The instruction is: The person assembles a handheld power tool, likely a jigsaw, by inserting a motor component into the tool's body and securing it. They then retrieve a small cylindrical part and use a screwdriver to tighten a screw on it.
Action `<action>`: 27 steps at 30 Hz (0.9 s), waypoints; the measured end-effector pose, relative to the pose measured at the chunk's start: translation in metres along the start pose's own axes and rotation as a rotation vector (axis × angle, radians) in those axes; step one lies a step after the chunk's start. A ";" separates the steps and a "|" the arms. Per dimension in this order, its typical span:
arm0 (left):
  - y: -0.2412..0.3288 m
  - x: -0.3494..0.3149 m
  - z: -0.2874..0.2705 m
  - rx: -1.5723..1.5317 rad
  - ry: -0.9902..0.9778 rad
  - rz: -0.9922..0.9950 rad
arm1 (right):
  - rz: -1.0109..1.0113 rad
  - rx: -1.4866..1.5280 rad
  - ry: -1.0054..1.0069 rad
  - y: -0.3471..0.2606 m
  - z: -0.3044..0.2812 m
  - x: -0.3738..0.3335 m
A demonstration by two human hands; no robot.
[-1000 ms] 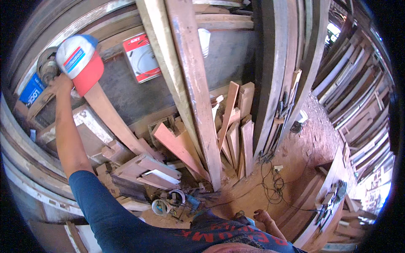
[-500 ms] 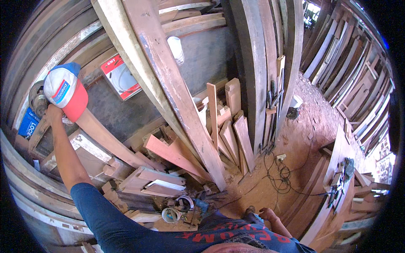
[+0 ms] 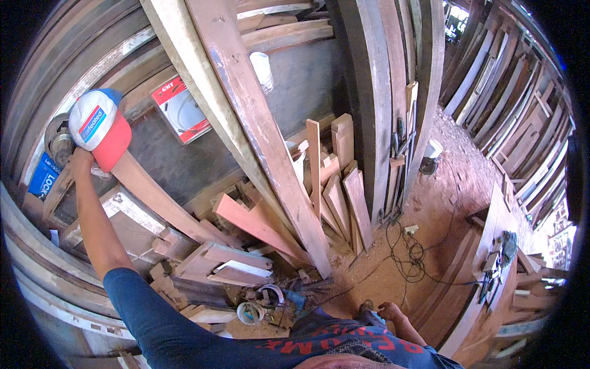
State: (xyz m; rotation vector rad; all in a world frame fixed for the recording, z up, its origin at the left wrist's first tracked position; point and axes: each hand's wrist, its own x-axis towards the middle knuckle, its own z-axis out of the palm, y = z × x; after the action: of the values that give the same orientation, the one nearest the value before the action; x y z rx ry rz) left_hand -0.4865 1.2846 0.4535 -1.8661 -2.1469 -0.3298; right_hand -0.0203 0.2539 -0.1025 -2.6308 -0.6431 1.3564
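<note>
Raised to the far left, my left hand (image 3: 82, 162) is closed beside a round grey metal part (image 3: 59, 142). What its fingers hold is hidden. A white, blue and red cap (image 3: 98, 126) sits right above it, the red brim next to the fingers. Just under the brim a small whitish, see-through bit shows, too small to name. Below the metal part lies a blue package (image 3: 45, 176). Down by my side hangs my right hand (image 3: 393, 312), its fingers loosely bent and apart with nothing visible in them.
A red-edged boxed item (image 3: 181, 111) leans on the dark panel. Tall planks (image 3: 246, 123) stand upright ahead, with wood offcuts (image 3: 246, 224) around their feet. A coiled cable (image 3: 409, 252) lies on the dirt floor. Buckets (image 3: 251, 312) stand near my feet; a long board (image 3: 479, 270) lies at right.
The view has shifted slightly, so the scene sits a little further right. My left hand stays by the cap and metal part. My right hand hangs as before.
</note>
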 end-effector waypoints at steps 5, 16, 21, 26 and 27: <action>-0.035 0.035 -0.005 0.027 0.034 0.131 | -0.066 -0.036 -0.033 0.000 0.004 0.029; -0.009 -0.035 0.011 0.113 0.234 -0.027 | -0.111 0.021 0.001 0.015 -0.008 0.035; 0.012 -0.069 0.010 0.066 0.403 0.070 | -0.027 0.145 0.052 0.021 -0.022 0.030; 0.010 -0.065 0.000 -0.035 0.507 0.195 | -0.020 0.127 -0.012 -0.023 -0.036 0.011; 0.008 -0.063 -0.004 -0.063 0.527 0.234 | -0.023 0.123 -0.014 -0.031 -0.036 0.009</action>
State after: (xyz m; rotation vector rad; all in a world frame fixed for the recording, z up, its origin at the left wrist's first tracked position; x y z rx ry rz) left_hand -0.4702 1.2264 0.4349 -1.7850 -1.5713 -0.7468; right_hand 0.0032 0.2888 -0.0793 -2.5125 -0.5697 1.3635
